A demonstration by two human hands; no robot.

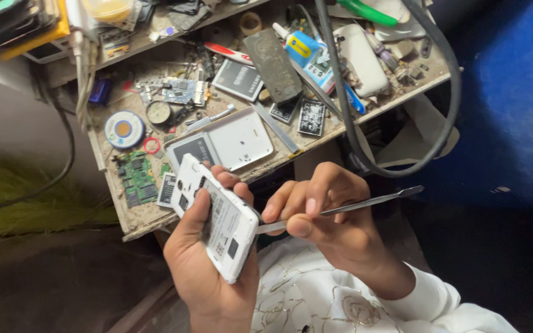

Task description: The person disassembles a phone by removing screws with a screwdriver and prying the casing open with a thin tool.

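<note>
Dusty workbench point(132, 217) cluttered at 12 o'clock, blue wall point(513, 92) at 2 | white phone point(217, 216), back off, centre, clasped by left hand point(208, 271) fingers | right hand point(334, 228) fingers pinching metal spudger point(365, 202), tip at phone's 3 o'clock edge

Dusty bench point(132, 217) w/ green circuit board point(137, 179), solder spool point(123, 129), white phone back cover point(242, 139), black battery point(237, 79), glue bottle point(297, 44), misc parts.

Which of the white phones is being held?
The phone with its back off, in the left hand; the other white one lies on the bench.
</note>
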